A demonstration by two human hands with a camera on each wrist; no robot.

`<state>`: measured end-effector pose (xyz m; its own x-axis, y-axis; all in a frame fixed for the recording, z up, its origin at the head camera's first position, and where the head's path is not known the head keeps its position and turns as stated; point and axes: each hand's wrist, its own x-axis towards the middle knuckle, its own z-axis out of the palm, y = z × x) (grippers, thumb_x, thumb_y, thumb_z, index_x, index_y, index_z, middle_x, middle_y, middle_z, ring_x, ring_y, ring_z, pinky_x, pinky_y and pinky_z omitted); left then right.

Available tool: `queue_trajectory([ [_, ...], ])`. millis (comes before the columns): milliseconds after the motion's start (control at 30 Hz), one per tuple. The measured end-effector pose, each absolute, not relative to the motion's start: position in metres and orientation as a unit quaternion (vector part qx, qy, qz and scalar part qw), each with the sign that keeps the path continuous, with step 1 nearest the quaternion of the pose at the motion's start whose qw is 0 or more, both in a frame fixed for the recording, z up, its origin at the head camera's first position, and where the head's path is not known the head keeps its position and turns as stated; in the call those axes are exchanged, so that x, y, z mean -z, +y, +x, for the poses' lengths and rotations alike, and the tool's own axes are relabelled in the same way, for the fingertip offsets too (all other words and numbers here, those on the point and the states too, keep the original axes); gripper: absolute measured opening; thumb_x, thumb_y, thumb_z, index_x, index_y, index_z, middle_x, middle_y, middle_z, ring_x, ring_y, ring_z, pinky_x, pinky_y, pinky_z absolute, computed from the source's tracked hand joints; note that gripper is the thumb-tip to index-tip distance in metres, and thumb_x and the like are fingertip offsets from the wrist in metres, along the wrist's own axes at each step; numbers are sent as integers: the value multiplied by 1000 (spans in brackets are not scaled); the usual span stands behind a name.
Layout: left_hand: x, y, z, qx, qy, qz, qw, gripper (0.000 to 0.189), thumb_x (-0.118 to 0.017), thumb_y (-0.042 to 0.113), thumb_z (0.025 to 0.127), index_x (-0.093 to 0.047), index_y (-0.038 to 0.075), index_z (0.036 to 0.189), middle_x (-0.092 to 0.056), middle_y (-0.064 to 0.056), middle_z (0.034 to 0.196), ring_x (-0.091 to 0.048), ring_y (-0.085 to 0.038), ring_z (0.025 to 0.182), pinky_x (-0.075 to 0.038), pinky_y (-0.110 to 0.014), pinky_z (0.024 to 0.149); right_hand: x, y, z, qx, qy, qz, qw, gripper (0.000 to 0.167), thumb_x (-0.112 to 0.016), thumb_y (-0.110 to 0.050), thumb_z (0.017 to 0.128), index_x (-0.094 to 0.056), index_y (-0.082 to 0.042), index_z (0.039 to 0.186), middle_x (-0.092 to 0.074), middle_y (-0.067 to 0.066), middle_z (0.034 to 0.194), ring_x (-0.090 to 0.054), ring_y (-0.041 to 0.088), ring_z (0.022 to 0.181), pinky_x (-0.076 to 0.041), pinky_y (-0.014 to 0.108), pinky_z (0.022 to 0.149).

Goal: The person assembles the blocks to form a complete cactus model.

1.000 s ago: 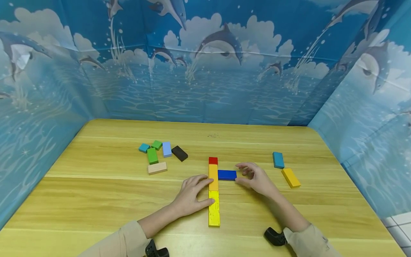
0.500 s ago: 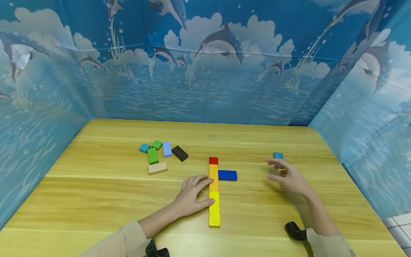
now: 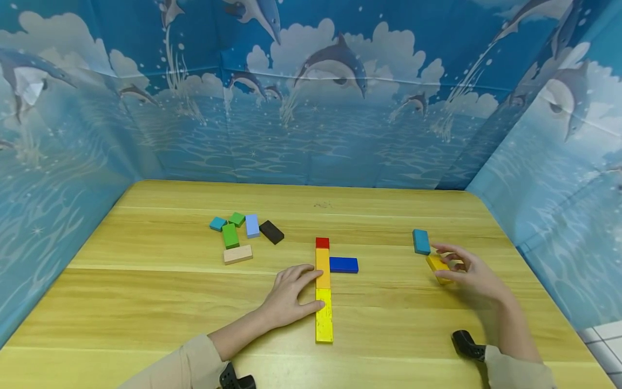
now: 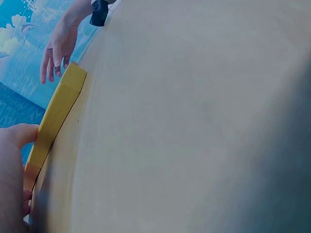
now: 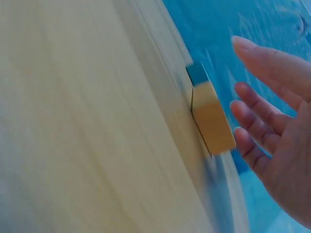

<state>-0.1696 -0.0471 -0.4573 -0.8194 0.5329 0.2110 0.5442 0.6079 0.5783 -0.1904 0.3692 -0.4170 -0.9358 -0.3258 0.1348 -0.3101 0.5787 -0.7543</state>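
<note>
A straight column of wooden blocks lies on the table: a yellow block (image 3: 324, 327), an orange block (image 3: 323, 260) and a small red block (image 3: 322, 243) at the far end. My left hand (image 3: 290, 299) rests at its left side, thumb on the yellow block and a fingertip on the orange one. From the column's right side a dark blue block (image 3: 344, 265) sticks out. My right hand (image 3: 473, 274) hovers with parted fingers over a yellow-orange block (image 5: 212, 126), partly hidden in the head view; a gap shows between thumb and block in the right wrist view.
Beside the yellow-orange block lies a teal block (image 3: 421, 242). Several more blocks form a loose group at the back left, among them a black block (image 3: 272, 232) and a plain wood block (image 3: 238, 254). A dolphin-print curtain (image 3: 311, 135) surrounds the table.
My right hand has left the dark blue block and moved right to the yellow-orange block, passing in front of the teal one. My left hand stays on the column.
</note>
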Motion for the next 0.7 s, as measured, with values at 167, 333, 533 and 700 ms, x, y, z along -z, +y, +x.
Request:
queue_trajectory([
  [167,457,-47,-169,326,-897,-300,8,57,-61,42,82,-49,18,132,-42,-8,135,-33,-29,126,-21,-50,102,420,380,-189,415,895,-156,36,55,-63,-13,86,-40,-1,135,-46,11,123,-44,7,97,-40,14,77],
  [333,457,-47,-170,326,-897,-299,8,57,-61,42,82,-48,18,132,-42,-8,135,-33,-28,126,-22,-50,102,425,389,-192,420,891,-164,56,58,-62,-11,86,-36,-1,137,-45,6,122,-45,4,97,-41,15,77],
  [533,457,-47,-170,327,-897,-298,6,57,-61,43,82,-48,18,133,-42,-7,135,-33,-28,127,-22,-50,102,429,400,-195,459,863,-187,95,62,-61,-3,85,-31,2,139,-43,2,122,-45,8,94,-41,17,75],
  [700,457,-47,-169,325,-897,-299,7,57,-61,43,82,-48,18,132,-42,-8,135,-33,-28,126,-22,-50,102,428,404,-197,482,845,-194,128,65,-61,0,84,-29,3,140,-44,0,123,-45,9,95,-41,18,75],
])
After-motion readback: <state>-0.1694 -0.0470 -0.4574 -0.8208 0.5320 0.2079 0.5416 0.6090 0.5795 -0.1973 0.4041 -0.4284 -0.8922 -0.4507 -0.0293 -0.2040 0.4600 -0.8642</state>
